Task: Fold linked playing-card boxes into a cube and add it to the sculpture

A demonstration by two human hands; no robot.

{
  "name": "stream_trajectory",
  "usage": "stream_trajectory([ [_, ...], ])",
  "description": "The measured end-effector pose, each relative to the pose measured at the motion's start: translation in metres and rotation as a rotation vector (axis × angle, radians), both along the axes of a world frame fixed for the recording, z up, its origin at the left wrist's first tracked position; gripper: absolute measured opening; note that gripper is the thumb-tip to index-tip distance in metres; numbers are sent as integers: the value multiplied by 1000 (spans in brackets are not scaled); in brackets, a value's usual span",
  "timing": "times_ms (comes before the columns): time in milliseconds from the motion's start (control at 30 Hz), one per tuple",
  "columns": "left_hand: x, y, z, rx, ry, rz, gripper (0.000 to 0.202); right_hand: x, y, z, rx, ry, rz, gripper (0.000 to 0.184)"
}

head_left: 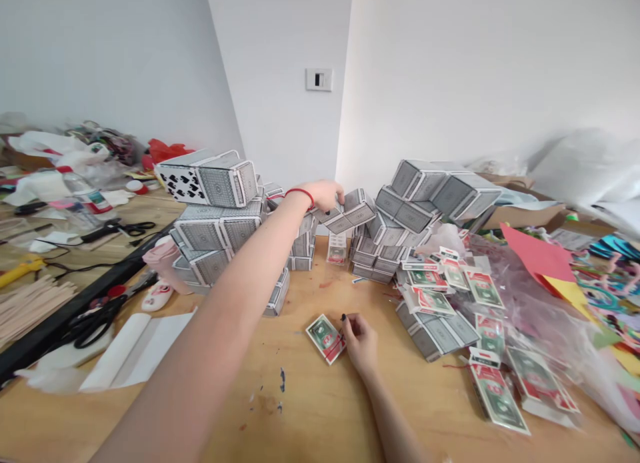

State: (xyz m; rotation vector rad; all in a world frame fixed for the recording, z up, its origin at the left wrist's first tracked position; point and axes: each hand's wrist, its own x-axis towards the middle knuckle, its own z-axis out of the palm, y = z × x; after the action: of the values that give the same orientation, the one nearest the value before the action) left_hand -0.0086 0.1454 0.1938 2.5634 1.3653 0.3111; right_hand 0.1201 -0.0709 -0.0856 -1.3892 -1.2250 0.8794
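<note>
My left hand (323, 195), with a red cord round its wrist, reaches far over the table. Its fingers close on the left end of a grey block made of playing cards (357, 208), which tilts in the gap between two stacks. Similar grey blocks form the left stack (220, 233) and the right stack (400, 213). Nearer to me, a green and red pack of playing cards (324, 336) lies flat on the table. Right beside its edge is my right hand (361, 343), fingers curled together; what they pinch, if anything, is too small to make out.
Several card packs (500, 396) and clear plastic wrap (530, 303) lie at right, near a grey card block (440, 330). Black scissors (93, 323), white paper (135, 350) and a bottle (90, 193) are at left. Another pack (337, 250) stands between the stacks.
</note>
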Motion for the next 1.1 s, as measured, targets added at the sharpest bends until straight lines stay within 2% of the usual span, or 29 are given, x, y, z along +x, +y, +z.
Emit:
stream_trajectory([
  [100,2,-1,4,-27,28,17,44,0,1,-1,-6,6,3,39],
  [267,4,-8,11,-17,239,24,55,0,1,-1,8,9,9,39],
  [400,2,-14,16,59,247,43,54,0,1,-1,17,-6,4,37],
  [500,0,-38,20,232,112,53,45,2,1,2,13,-48,4,35],
  [567,0,-70,15,461,-159,32,28,3,0,7,45,-138,28,32],
  [600,1,-90,7,559,-318,14,24,3,-1,10,79,-207,56,32],
  [667,4,-132,-21,628,-558,5,21,3,-4,15,165,-377,143,46],
  [733,6,-169,-66,580,-684,14,18,1,-8,19,221,-542,231,63],
  [767,7,-183,-92,532,-707,21,17,0,-9,19,229,-604,260,65],
  [833,7,-202,-147,397,-702,88,18,-3,-9,18,221,-666,272,55],
  [867,5,-207,-172,336,-700,161,19,-3,-8,16,215,-664,264,49],
  [933,2,-211,-215,236,-715,318,29,-2,-5,13,219,-605,225,45],
  [1000,-2,-212,-244,128,-795,416,43,0,-2,11,229,-480,180,46],
  [1100,-7,-212,-264,-189,-1011,378,52,3,2,11,250,-292,155,48],
])
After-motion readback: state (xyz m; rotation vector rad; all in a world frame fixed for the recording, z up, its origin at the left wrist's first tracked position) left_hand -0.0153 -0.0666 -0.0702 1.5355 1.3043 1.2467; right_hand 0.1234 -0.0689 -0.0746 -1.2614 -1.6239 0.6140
